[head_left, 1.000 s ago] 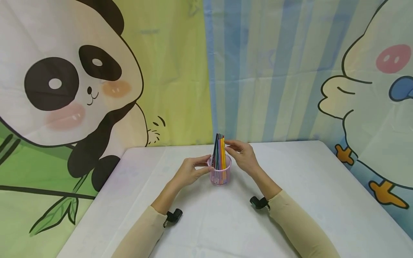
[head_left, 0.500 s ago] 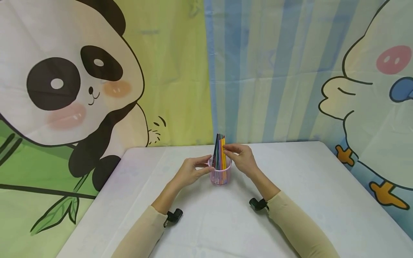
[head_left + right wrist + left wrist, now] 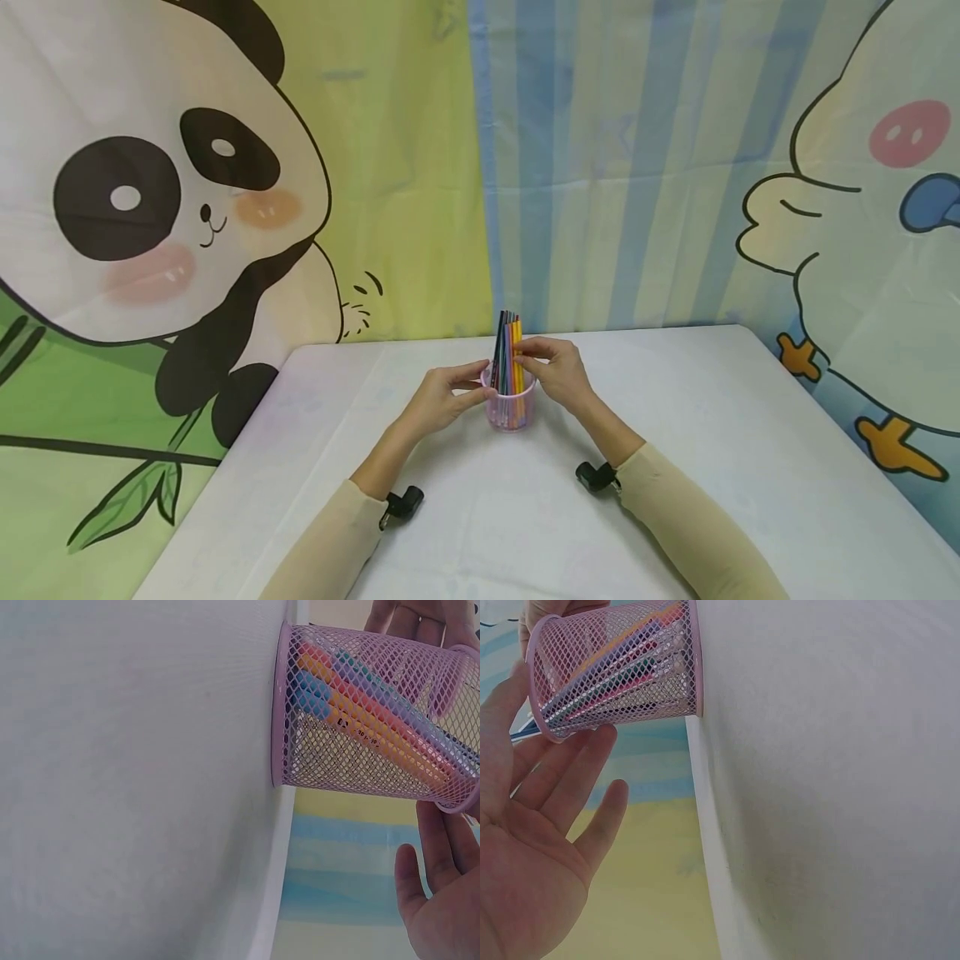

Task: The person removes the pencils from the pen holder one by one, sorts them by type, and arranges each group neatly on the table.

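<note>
A pink mesh cup point(image 3: 511, 410) stands upright on the white table point(image 3: 697, 433), with several coloured pens point(image 3: 507, 350) standing in it. My left hand point(image 3: 442, 398) touches the cup's left rim with nearly straight fingers. In the left wrist view that left hand point(image 3: 536, 847) lies flat beside the cup point(image 3: 619, 671), fingertips on its rim. My right hand point(image 3: 561, 373) reaches in from the right, and its thumb and forefinger pinch the upper ends of the orange and yellow pens. The right wrist view shows the cup point(image 3: 360, 727), the pens point(image 3: 375, 720) inside it and only the right hand's palm point(image 3: 442, 900).
Cartoon cloths hang right behind the table: a panda point(image 3: 150, 208) on the left, blue stripes in the middle, a bird point(image 3: 862, 233) on the right. Black wrist mounts point(image 3: 405, 502) sit on both sleeves. White tabletop point(image 3: 135, 787) spreads around the cup.
My right hand has slid left from beside the pens, and its fingertips have come together on their upper ends. The left hand and the cup have stayed in place.
</note>
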{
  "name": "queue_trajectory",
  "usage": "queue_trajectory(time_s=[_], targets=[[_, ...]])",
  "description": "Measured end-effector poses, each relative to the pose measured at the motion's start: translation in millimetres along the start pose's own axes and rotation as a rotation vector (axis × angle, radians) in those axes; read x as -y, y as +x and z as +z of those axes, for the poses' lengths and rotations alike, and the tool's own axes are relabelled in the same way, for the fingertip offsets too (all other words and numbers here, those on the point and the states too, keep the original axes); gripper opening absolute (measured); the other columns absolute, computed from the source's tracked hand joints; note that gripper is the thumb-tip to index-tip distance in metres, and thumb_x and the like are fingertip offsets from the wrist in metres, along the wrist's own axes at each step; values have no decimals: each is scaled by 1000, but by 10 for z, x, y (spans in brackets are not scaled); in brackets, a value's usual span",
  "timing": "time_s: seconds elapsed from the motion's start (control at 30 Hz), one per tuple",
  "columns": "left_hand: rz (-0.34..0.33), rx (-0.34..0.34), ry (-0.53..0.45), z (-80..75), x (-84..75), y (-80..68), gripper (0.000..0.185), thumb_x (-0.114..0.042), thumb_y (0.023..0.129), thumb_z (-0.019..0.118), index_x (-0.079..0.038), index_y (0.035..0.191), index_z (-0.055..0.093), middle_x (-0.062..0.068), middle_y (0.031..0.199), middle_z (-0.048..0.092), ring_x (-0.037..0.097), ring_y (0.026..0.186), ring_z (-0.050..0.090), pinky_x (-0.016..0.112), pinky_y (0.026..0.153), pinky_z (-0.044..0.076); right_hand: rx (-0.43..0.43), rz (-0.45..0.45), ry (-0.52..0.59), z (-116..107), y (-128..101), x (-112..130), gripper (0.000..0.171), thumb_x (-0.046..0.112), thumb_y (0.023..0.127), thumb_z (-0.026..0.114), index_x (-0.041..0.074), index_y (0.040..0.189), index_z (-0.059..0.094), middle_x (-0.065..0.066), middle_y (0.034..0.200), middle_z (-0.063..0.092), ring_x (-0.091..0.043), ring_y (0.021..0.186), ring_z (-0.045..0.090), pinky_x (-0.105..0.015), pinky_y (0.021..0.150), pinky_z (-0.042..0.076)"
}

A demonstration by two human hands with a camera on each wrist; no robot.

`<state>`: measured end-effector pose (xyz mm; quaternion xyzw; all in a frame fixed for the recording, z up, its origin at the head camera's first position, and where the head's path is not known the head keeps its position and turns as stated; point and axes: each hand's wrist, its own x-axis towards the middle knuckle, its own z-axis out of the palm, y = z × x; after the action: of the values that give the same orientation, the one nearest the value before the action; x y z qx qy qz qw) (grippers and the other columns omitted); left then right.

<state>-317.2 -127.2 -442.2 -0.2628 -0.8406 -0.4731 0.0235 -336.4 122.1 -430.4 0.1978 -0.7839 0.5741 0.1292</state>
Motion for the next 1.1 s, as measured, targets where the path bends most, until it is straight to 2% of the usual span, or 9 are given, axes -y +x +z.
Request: queue_trajectory(time_s=[0.33, 0.43, 0.63, 0.77, 0.87, 0.93, 1.03, 1.1], targets=[[5, 4, 20, -4, -20, 20, 61, -44, 92, 78, -22, 146, 62, -1, 140, 68, 16, 111, 75, 48, 100, 58, -44, -33, -51, -30, 25, 5, 15, 7, 95, 75, 7, 109, 80, -10, 107, 80, -28, 97, 75, -29, 87, 60], [10, 5, 15, -6, -18, 23, 61, -44, 92, 78, -21, 146, 62, -1, 140, 68, 16, 111, 75, 49, 100, 57, -55, -43, -62, -41, 22, 16, 16, 5, 95, 75, 7, 110, 80, -11, 107, 80, -28, 98, 76, -30, 87, 61], [20, 5, -2, -10, -8, 20, 61, -43, 91, 79, -19, 145, 63, 1, 139, 69, 18, 110, 75, 50, 100, 57, -89, -50, -78, -59, 24, 38, 17, 5, 95, 75, 5, 111, 80, -12, 106, 80, -29, 100, 76, -43, 91, 61], [19, 4, 9, -11, 3, 12, 60, -41, 92, 79, -19, 145, 63, 0, 139, 69, 16, 109, 75, 47, 100, 57, -116, -61, -81, -74, 36, 46, 16, 8, 94, 77, 5, 109, 81, -11, 104, 81, -28, 97, 76, -32, 89, 60], [13, 0, 20, -14, 5, 0, 60, -42, 91, 79, -20, 145, 63, -1, 139, 69, 14, 108, 75, 44, 100, 58, -130, -65, -54, -79, 42, 57, 17, 8, 94, 77, 3, 110, 80, -15, 103, 80, -32, 93, 76, -19, 79, 56], [9, -3, 16, -15, 4, -4, 61, -42, 91, 79, -20, 145, 63, 0, 139, 69, 15, 108, 75, 47, 100, 57, -135, -68, -31, -84, 50, 69, 18, 6, 95, 76, -1, 111, 79, -20, 102, 79, -38, 91, 76, -14, 74, 55], [4, -3, -1, -13, 6, -3, 62, -43, 90, 79, -20, 145, 63, 1, 140, 68, 18, 110, 75, 54, 102, 55, -154, -84, 28, -104, 70, 79, 19, -1, 95, 73, -9, 112, 75, -29, 102, 76, -48, 90, 74, -15, 72, 57], [1, 0, -9, -11, 6, 2, 62, -44, 90, 79, -21, 145, 63, 2, 140, 68, 19, 111, 75, 57, 102, 54, -182, -106, 64, -129, 88, 72, 20, -6, 94, 71, -12, 113, 73, -32, 104, 74, -48, 89, 74, -17, 74, 60]])
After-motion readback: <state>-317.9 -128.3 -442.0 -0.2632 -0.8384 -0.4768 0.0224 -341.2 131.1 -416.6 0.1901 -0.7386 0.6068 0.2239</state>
